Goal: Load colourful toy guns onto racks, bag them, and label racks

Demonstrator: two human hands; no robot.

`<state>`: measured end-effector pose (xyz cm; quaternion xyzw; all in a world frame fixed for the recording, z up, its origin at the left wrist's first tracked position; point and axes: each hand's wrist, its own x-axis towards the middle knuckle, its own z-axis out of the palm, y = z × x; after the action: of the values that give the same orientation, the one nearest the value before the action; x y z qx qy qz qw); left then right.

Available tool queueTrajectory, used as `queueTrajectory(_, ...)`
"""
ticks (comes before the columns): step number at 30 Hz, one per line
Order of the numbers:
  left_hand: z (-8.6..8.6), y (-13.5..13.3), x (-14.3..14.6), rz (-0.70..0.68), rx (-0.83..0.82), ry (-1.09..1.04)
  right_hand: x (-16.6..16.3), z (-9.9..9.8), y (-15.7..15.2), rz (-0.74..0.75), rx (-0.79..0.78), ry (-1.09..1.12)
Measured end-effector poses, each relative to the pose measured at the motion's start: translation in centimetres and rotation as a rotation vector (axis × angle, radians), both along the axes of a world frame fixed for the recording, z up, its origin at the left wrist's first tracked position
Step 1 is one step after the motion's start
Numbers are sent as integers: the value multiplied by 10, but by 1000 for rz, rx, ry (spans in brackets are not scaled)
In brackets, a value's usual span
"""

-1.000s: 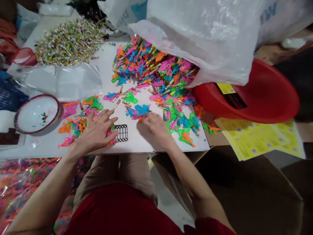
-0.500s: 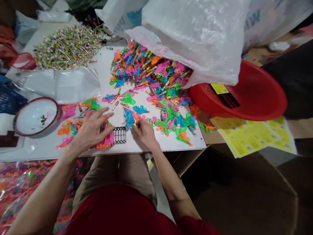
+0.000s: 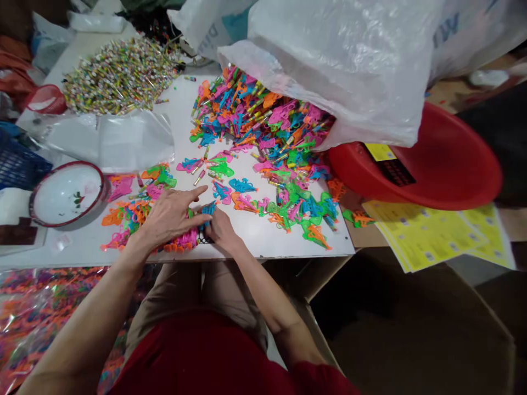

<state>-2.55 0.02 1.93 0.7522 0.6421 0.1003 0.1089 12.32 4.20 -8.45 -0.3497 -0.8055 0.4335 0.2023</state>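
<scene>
My right hand (image 3: 221, 226) is closed on a small blue plastic toy gun (image 3: 208, 208) at the front of the white table (image 3: 263, 236). Below it, a black openwork grid (image 3: 203, 238) is mostly covered by that hand. My left hand (image 3: 171, 215) reaches over a packed group of bright toy guns (image 3: 184, 240), its fingers stretched out and the thumb close to the blue toy. Whether the thumb touches it I cannot tell. Just beyond my hands lie a pink-and-blue toy gun (image 3: 222, 192) and another blue one (image 3: 242, 185).
A heap of colourful toy guns (image 3: 247, 118) spills from under a white plastic bag (image 3: 349, 66). A red basin (image 3: 457, 159) and yellow printed sheets (image 3: 428, 233) are on the right. An enamel bowl (image 3: 57, 192), clear bags (image 3: 135, 142) and a pile of small wrapped tubes (image 3: 119, 77) are left.
My right hand has moved left with the blue toy gun, from the table beside the grid to over the grid. My left hand has shifted right, its thumb now near the toy.
</scene>
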Motion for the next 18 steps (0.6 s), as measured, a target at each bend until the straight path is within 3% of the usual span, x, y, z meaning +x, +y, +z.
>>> queueTrajectory(4, -1, -1, 2, -92, 44, 23, 1, 8, -2, 97, 116, -166)
queueTrajectory(12, -6, -3, -5, -68, 52, -50, -13, 14, -5, 128, 191, -424)
queueTrajectory(18, -9, -4, -9, -83, 51, 21, -5, 2, -1, 167, 215, -170)
